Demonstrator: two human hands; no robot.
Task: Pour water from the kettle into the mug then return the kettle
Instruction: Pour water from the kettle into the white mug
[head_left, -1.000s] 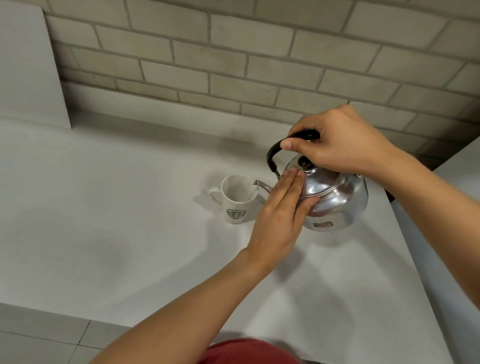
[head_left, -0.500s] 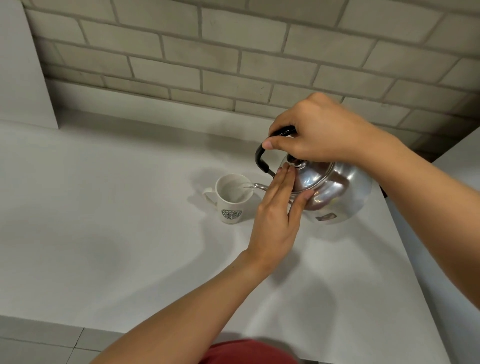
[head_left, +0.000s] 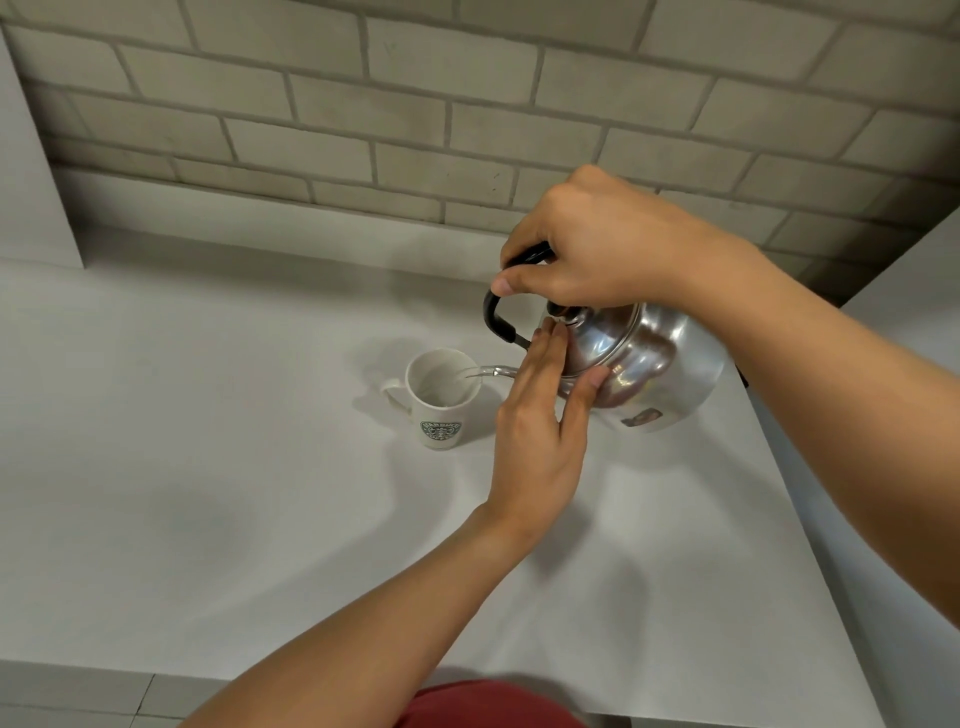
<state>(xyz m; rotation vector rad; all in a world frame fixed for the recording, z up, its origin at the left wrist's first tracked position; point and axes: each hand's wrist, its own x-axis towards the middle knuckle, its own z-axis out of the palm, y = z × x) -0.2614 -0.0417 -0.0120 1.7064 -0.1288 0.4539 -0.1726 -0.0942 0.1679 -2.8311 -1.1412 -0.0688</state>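
Note:
A shiny steel kettle with a black handle hangs tilted to the left above the counter. My right hand grips its handle from above. My left hand lies flat against the kettle's lid and near side, fingers together, thumb under the body. The thin spout reaches over the rim of a white mug with a green logo, which stands upright on the counter with its handle to the left. Water shows at the spout tip inside the mug.
The white counter runs to a grey brick wall at the back. A white panel stands at the far left. A raised white surface borders the right side. The counter's front edge is near me.
The kettle has tipped further to the left and lifted, bringing its spout over the mug. My left hand has stayed pressed on the lid and side.

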